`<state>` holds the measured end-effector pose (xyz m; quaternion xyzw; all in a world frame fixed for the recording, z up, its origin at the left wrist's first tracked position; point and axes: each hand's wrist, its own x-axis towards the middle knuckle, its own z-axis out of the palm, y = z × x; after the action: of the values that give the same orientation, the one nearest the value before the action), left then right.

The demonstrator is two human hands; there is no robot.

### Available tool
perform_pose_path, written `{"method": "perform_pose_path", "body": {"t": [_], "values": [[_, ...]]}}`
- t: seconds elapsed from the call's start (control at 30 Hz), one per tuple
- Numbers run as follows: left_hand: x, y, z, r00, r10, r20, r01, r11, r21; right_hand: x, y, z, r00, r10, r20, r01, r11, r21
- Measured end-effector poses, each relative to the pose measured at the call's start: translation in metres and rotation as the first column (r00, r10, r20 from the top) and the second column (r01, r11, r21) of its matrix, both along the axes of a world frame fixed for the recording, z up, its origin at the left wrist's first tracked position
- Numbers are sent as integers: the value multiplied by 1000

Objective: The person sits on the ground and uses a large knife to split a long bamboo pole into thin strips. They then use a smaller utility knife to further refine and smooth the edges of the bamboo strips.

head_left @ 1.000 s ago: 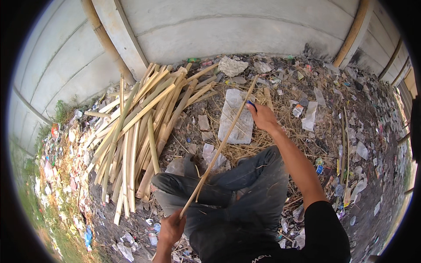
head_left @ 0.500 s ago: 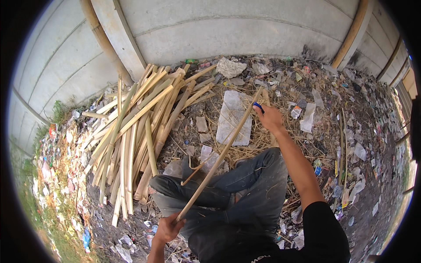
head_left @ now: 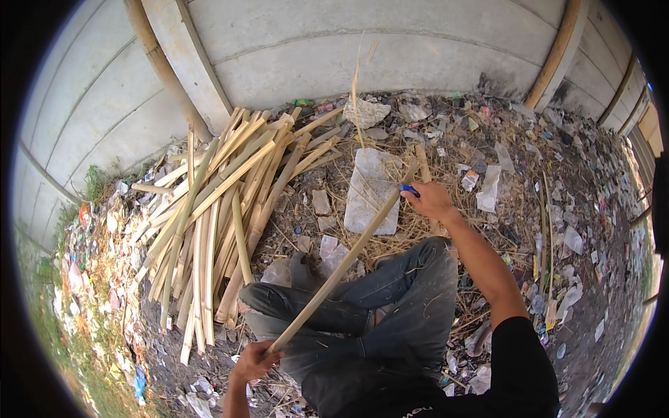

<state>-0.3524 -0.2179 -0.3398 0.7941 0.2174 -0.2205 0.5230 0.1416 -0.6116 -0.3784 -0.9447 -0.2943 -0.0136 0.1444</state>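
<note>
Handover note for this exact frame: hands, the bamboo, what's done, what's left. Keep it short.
Left hand: shut on the near end of the bamboo strip, low by the knee.
Right hand: shut on a blue-handled tool at the strip's far end; the blade is not visible.
The strip runs diagonally over the lap. A thin sliver stands up beyond its far end.
Done: cannot tell how far this strip is worked.
Left: a pile of bamboo slats lies on the ground to the left.

The right hand [head_left: 432,200] is hiding all but a blue tip of its tool [head_left: 409,189]; the left forearm is running off the lower edge; the litter is blurring toward the rim.
</note>
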Motion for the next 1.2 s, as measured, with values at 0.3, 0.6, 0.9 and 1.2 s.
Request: {"method": "perform_pose_path", "body": {"t": [0.3,0.6,0.9,1.2], "values": [[-3,6,13,995,-90,50,74,963,258,-5,-13,8,983,76,168,-126,943,307],[-5,20,25,980,-163,113,112,926,360,29,-19,-2,936,315,-157,-285,940,186],[-11,25,14,990,-132,47,108,931,349,22,-23,-10,772,129,-622,424,625,656],[-9,19,9,983,-174,62,155,959,236,84,-99,-2,882,172,-438,442,-623,645]]}}
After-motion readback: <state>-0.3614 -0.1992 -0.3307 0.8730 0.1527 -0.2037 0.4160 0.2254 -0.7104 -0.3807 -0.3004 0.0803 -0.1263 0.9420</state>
